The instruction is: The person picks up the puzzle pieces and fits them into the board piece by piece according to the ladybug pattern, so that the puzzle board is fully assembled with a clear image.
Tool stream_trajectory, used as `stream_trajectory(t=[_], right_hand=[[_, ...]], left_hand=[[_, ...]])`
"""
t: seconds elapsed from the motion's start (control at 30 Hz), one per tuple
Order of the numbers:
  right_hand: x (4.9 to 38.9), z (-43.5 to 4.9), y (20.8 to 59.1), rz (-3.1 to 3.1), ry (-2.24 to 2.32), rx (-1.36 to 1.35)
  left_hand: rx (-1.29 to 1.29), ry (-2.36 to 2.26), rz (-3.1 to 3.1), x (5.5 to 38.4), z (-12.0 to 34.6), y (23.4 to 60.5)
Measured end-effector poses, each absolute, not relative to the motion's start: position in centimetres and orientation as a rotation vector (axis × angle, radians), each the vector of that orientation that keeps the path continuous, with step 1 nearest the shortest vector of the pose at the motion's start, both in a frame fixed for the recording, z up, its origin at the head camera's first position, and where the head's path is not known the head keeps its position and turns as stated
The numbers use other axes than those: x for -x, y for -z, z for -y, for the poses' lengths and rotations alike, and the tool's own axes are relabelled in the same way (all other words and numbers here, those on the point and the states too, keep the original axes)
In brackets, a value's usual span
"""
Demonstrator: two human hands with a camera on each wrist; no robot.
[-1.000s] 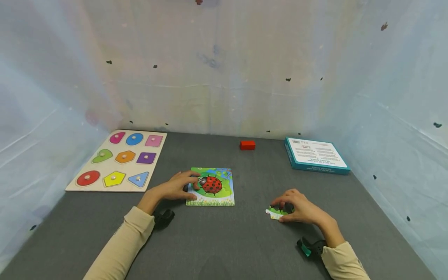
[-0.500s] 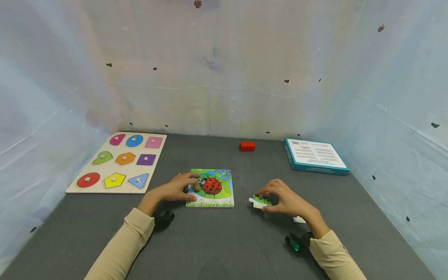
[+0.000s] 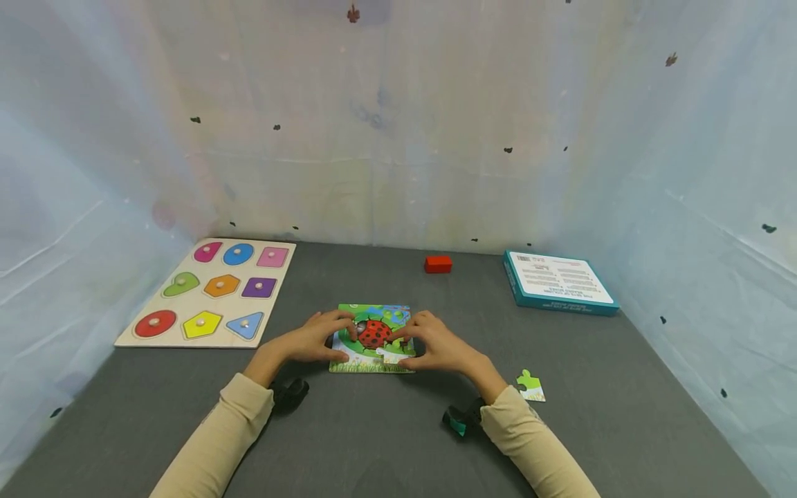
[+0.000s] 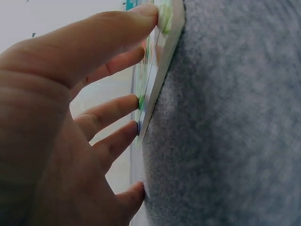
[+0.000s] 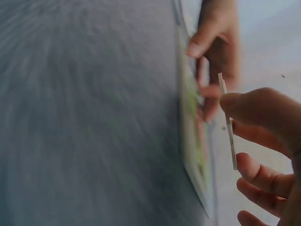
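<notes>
A square ladybug puzzle (image 3: 361, 367) lies on the grey table in front of the person. The left hand (image 3: 309, 339) rests on its left side, with the fingertips (image 4: 134, 101) and thumb touching the picture face. Between thumb and fingers, the right hand (image 3: 443, 347) pinches a thin puzzle piece (image 5: 228, 125). In the right wrist view this piece is seen edge-on, a small gap above the puzzle. From the head it overlaps the puzzle's lower right part. Another puzzle piece (image 3: 530, 387), green and white, lies flat at the right, beyond the right wrist.
A wooden shape board (image 3: 129, 337) with knobbed coloured shapes lies at the back left. A red block (image 3: 438, 264) sits at the back middle, and a teal and white box (image 3: 563, 283) lies at the back right. Pale sheeting (image 3: 398, 138) surrounds the table.
The right hand has carried its puzzle piece left from the table's right side to over the ladybug puzzle, uncovering the loose piece. The left hand stays on the puzzle.
</notes>
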State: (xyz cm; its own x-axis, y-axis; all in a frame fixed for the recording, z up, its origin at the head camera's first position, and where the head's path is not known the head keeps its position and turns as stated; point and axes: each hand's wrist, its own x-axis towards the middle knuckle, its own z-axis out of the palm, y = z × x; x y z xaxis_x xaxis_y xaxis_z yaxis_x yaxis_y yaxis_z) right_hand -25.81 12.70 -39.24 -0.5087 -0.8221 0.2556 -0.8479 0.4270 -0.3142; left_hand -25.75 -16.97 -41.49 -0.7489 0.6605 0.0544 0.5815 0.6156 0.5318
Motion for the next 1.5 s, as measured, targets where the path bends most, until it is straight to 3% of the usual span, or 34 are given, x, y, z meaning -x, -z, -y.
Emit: stream_trajectory(t=[0.4,1.5], right_hand=[[26.5,-9.7,41.3,2.583,-0.701,-1.566],[26.8,-10.0,41.4,2.602,-0.753,-1.543]], left_hand=[[-0.997,-0.780,-2.681,25.5,16.6,41.3],[-1.000,-0.813,-2.591,25.3,16.4,40.6]])
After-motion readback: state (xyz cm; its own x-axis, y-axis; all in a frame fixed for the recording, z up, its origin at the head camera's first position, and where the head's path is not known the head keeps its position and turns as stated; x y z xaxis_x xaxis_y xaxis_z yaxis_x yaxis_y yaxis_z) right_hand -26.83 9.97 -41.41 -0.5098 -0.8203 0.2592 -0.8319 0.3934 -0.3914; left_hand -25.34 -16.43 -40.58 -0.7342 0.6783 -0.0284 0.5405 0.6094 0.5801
